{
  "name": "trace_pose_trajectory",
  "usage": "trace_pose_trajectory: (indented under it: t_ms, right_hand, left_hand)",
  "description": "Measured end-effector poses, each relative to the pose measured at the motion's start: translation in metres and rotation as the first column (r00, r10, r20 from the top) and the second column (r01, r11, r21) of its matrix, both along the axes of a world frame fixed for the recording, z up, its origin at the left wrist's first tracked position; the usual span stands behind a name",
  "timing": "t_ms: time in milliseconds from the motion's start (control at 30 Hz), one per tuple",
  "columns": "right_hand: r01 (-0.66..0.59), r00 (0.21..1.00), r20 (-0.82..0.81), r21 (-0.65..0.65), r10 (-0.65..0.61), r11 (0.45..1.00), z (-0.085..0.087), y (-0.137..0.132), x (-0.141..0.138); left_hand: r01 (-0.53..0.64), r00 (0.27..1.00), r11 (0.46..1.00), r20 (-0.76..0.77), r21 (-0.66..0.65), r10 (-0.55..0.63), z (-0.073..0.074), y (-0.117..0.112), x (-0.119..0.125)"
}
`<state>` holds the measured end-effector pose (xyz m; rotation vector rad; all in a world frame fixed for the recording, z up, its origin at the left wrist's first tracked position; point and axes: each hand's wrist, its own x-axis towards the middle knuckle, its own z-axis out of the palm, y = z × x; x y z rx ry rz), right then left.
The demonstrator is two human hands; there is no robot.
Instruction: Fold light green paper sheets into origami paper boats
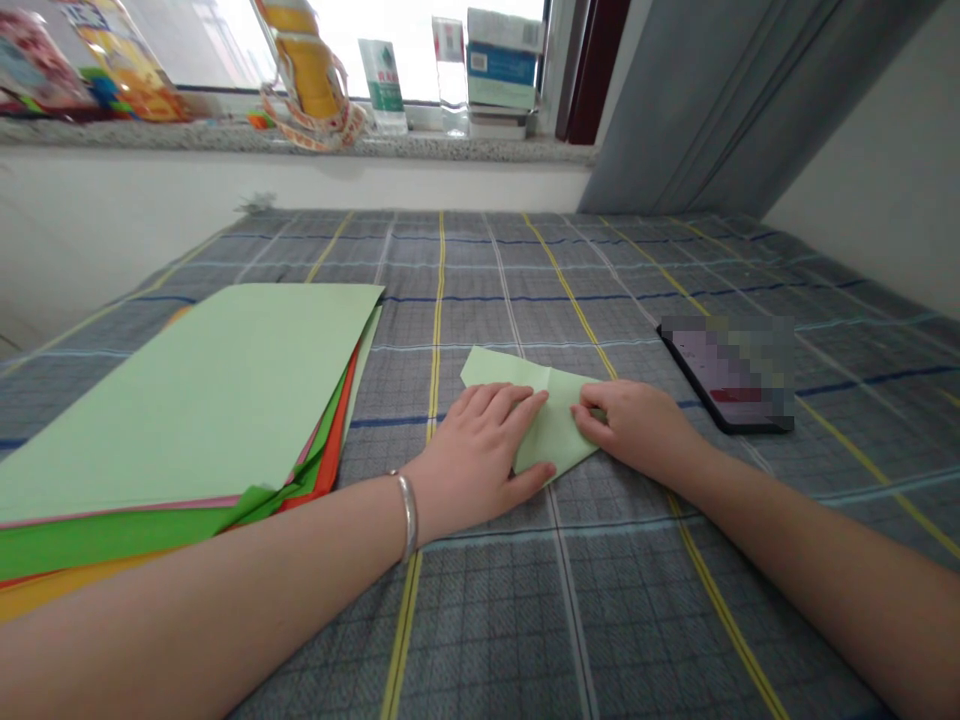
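Note:
A folded piece of light green paper (pixel 546 425) lies on the checked cloth in front of me. My left hand (pixel 487 440), with a silver bangle at the wrist, rests on the paper's left part, fingers stretched out and thumb apart. At the paper's right end, my right hand (pixel 634 420) is closed, its thumb and curled fingers at the edge. The right tip of the paper is hidden under that hand.
A stack of coloured paper sheets (pixel 247 390), light green on top, lies to the left. To the right is a phone (pixel 727 380) with a blurred screen. The grey checked cloth (pixel 480 620) spreads beneath. Packets, bottles and boxes stand on the windowsill (pixel 450 147) behind.

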<state>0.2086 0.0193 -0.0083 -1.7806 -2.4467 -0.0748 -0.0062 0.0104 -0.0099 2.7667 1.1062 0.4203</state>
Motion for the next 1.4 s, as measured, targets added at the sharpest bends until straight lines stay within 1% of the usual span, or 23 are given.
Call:
trace_pose_trajectory:
  t_ms: [233,467,567,633,667,733,800,833,900,933,1000,1233,1333,1400]
  right_hand:
    - [0.030,1.000,0.008,0.008,-0.030,1.000,0.000,-0.001,-0.001]
    - [0.042,0.999,0.013,0.026,-0.043,0.999,0.000,-0.002,-0.002]
    - [0.057,0.998,-0.019,0.028,-0.057,0.998,-0.001,-0.002,-0.001]
    - [0.046,0.996,-0.077,0.041,-0.043,0.998,-0.001,-0.002,0.002]
    - [0.012,0.994,-0.110,0.062,-0.005,0.998,-0.001,-0.002,0.003]
    - [-0.120,0.978,-0.154,0.132,0.139,0.984,0.000,-0.003,0.007]
    - [-0.290,0.936,-0.147,0.199,0.321,0.936,0.003,-0.006,0.011]
    - [-0.369,0.907,-0.135,0.206,0.400,0.906,0.004,-0.008,0.012]
    - [-0.503,0.843,-0.117,0.171,0.524,0.847,0.006,-0.014,0.014]
    - [-0.549,0.818,-0.110,0.146,0.565,0.823,0.007,-0.017,0.014]
    - [-0.601,0.787,-0.090,0.115,0.611,0.791,0.009,-0.022,0.014]
    - [-0.667,0.740,-0.039,0.089,0.671,0.740,0.012,-0.027,0.011]
    - [-0.670,0.736,-0.051,0.081,0.675,0.738,0.012,-0.028,0.007]
    - [-0.649,0.754,-0.065,0.079,0.654,0.757,0.013,-0.029,0.004]
  left_hand:
    - [0.006,1.000,1.000,0.011,0.020,-0.006,-0.001,-0.001,0.001]
    - [0.171,0.985,0.985,0.004,0.023,-0.172,-0.002,0.001,0.002]
    - [0.179,0.984,0.984,0.003,0.013,-0.179,0.000,0.000,0.003]
    - [0.173,0.985,0.985,0.006,0.008,-0.173,0.000,0.000,0.003]
    - [0.174,0.985,0.985,0.009,0.003,-0.174,0.001,0.000,0.003]
    - [0.179,0.984,0.984,0.018,-0.009,-0.179,0.001,0.000,0.002]
    - [0.181,0.983,0.983,0.029,-0.018,-0.180,0.001,0.001,0.002]
    - [0.182,0.983,0.983,0.034,-0.020,-0.181,0.000,0.001,0.001]
    - [0.188,0.982,0.982,0.041,-0.024,-0.187,-0.001,0.002,0.000]
    - [0.194,0.980,0.981,0.045,-0.025,-0.193,-0.001,0.002,0.000]
    - [0.206,0.978,0.978,0.049,-0.026,-0.204,-0.001,0.003,0.000]
    - [0.190,0.982,0.981,0.002,-0.051,-0.190,0.001,0.001,-0.001]
    - [0.186,0.983,0.981,-0.002,-0.046,-0.186,0.001,0.001,-0.001]
    - [0.178,0.984,0.983,-0.002,-0.041,-0.178,0.001,0.001,-0.001]
